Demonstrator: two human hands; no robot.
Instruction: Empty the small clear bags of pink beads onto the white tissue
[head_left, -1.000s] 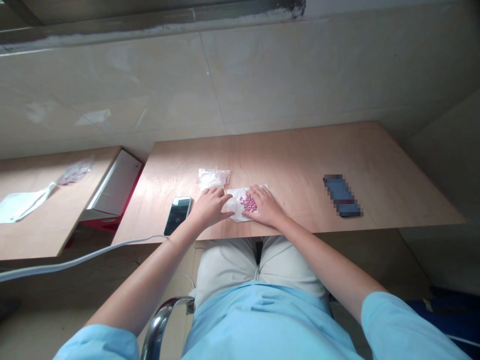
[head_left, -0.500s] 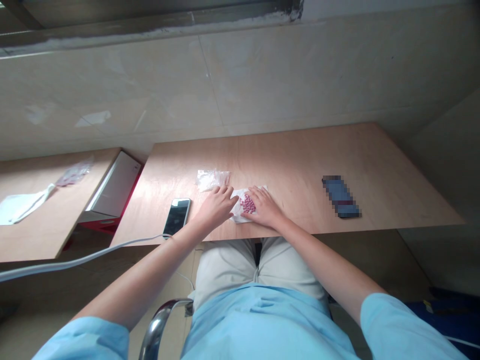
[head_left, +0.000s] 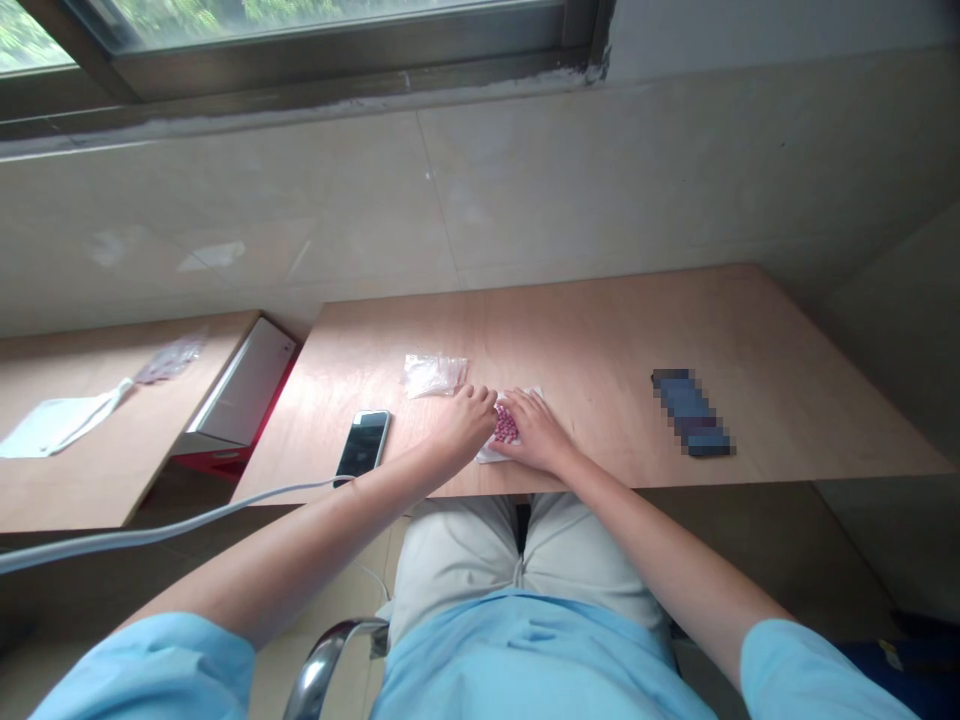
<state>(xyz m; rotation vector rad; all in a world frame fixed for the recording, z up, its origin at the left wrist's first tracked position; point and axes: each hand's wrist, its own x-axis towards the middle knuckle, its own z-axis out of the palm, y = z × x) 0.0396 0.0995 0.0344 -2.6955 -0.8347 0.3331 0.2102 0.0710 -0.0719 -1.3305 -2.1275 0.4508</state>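
A plywood table [head_left: 600, 330] sits below a tiled wall [head_left: 300, 200] and a window [head_left: 300, 40], whose glass now shows more than in the earlier view. On the table lie pink pills [head_left: 506, 425] on a white paper [head_left: 487, 455], partly hidden by both hands, so their number can't be made out. The left hand [head_left: 469, 425] has closed in from 9 o'clock, curled at the pile's edge; whether it holds anything is hidden. The right hand [head_left: 534, 432] lies flat and open on the paper at 3 o'clock. A plastic bag [head_left: 435, 376] sits at 10 o'clock, a phone [head_left: 362, 447] at 9, and a blurred, unreadable blue object [head_left: 691, 412] well off at 3.
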